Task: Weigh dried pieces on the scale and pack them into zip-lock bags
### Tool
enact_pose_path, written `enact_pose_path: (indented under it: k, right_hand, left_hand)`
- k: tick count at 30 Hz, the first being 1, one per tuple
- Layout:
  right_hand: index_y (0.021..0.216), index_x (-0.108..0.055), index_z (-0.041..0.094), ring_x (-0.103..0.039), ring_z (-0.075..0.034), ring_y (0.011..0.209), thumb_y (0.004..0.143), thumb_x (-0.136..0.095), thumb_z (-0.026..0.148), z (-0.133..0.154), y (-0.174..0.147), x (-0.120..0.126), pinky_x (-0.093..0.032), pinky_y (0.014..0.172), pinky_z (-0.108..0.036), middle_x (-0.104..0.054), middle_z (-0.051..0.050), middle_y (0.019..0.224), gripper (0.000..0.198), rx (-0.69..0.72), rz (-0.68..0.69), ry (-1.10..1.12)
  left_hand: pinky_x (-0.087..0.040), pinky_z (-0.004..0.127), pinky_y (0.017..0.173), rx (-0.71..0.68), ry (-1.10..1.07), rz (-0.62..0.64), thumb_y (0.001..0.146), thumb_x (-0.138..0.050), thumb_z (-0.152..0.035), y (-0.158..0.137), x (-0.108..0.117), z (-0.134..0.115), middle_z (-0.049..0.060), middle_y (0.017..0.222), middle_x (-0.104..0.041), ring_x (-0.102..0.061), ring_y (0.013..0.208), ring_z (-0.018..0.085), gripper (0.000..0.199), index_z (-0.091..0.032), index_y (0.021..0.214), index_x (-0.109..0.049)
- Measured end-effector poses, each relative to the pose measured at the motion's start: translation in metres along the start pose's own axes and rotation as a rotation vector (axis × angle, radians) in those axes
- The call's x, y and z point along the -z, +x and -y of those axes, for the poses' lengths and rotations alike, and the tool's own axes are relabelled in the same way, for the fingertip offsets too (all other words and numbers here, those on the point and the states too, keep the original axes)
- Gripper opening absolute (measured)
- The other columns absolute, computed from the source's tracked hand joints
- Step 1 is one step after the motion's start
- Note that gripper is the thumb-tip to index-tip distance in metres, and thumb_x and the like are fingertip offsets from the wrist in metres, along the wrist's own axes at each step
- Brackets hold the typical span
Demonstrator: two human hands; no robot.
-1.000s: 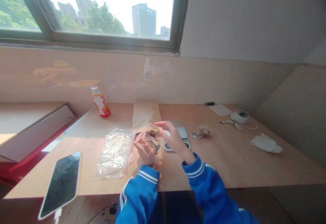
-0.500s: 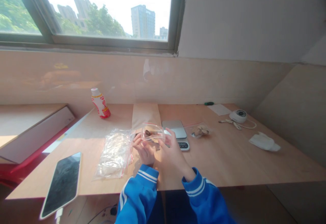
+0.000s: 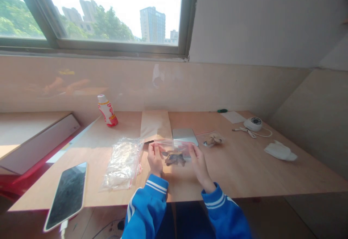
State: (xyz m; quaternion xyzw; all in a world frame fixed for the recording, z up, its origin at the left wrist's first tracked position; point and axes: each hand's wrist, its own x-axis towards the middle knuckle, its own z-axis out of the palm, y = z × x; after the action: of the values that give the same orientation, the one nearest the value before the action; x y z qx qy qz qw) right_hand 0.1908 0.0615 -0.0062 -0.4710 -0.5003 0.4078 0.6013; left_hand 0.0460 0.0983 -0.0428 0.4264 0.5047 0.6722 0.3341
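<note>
One clear bag, brown pieces inside, left fingers and right fingers pinching its top

The table bears a bottle, clear bags, scale, perhaps a camera.

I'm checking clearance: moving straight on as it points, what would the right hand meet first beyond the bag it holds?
Probably the silver-topped scale, beyond the clear bag; depth is unclear, so the right hand might pass above it.
</note>
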Motion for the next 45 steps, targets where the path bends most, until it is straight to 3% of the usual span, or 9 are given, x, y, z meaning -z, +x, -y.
enact_pose_path:
  k: [3,8,14,19,26,34,45]
  right_hand:
    - [0.097,-0.065,0.019,-0.065,-0.022,0.073,0.086,-0.043,0.06,-0.01,0.0,0.004,-0.052,0.066,-0.033,-0.072,-0.008,0.091,0.048,-0.014,-0.095,-0.067]
    - [0.096,-0.064,0.017,-0.057,-0.017,0.054,0.083,-0.045,0.062,-0.023,0.002,0.017,-0.046,0.051,-0.029,-0.073,-0.008,0.081,0.051,-0.039,-0.153,-0.065]
    - [0.086,-0.062,0.017,-0.062,-0.02,0.066,0.079,-0.058,0.053,-0.039,0.001,0.037,-0.049,0.061,-0.031,-0.071,-0.008,0.077,0.037,0.018,-0.31,-0.112]
    - [0.083,-0.063,0.017,-0.062,-0.021,0.075,0.078,-0.059,0.051,-0.048,0.0,0.042,-0.048,0.07,-0.034,-0.07,-0.008,0.082,0.035,0.095,-0.39,-0.211]
    - [0.087,-0.066,0.017,-0.062,-0.022,0.081,0.081,-0.056,0.05,-0.046,-0.004,0.041,-0.047,0.073,-0.033,-0.07,-0.008,0.085,0.035,0.071,-0.382,-0.26]
    - [0.09,-0.067,0.019,-0.063,-0.024,0.086,0.084,-0.052,0.048,-0.042,-0.007,0.04,-0.048,0.077,-0.036,-0.07,-0.008,0.087,0.034,0.106,-0.354,-0.272]
    - [0.091,-0.065,0.018,-0.062,-0.022,0.086,0.084,-0.055,0.044,-0.043,-0.007,0.039,-0.047,0.077,-0.034,-0.069,-0.007,0.091,0.029,0.128,-0.262,-0.281]
  left_hand:
    - [-0.036,0.019,0.043,0.059,-0.04,0.04,0.086,-0.046,-0.052,0.0,-0.001,0.001,-0.005,0.056,-0.053,-0.046,0.044,0.008,0.034,-0.019,0.079,-0.052]
    - [-0.033,0.017,0.04,0.057,-0.034,0.147,0.083,-0.052,-0.049,-0.001,-0.002,-0.003,-0.003,0.059,-0.057,-0.053,0.047,0.009,0.031,-0.018,0.085,-0.054]
    - [-0.041,0.018,0.042,0.134,-0.003,0.262,0.076,-0.061,-0.045,-0.001,-0.002,-0.006,0.002,0.08,-0.064,-0.061,0.056,0.011,0.031,-0.019,0.09,-0.054]
    - [-0.044,0.017,0.042,0.17,0.033,0.265,0.073,-0.063,-0.046,0.0,-0.002,-0.007,0.004,0.08,-0.064,-0.061,0.066,0.014,0.033,-0.018,0.09,-0.06]
    - [-0.041,0.015,0.036,0.256,0.011,0.294,0.07,-0.063,-0.051,0.001,-0.002,-0.008,0.006,0.084,-0.062,-0.06,0.077,0.018,0.044,-0.017,0.097,-0.062]
    - [-0.042,0.019,0.041,0.199,0.036,0.259,0.068,-0.065,-0.052,0.002,-0.002,-0.004,0.0,0.066,-0.059,-0.056,0.055,0.012,0.039,-0.016,0.082,-0.064]
    - [-0.045,0.024,0.064,0.091,-0.008,0.17,0.075,-0.06,-0.044,0.005,-0.002,-0.003,-0.001,0.07,-0.057,-0.054,0.064,0.012,0.027,-0.018,0.078,-0.056]
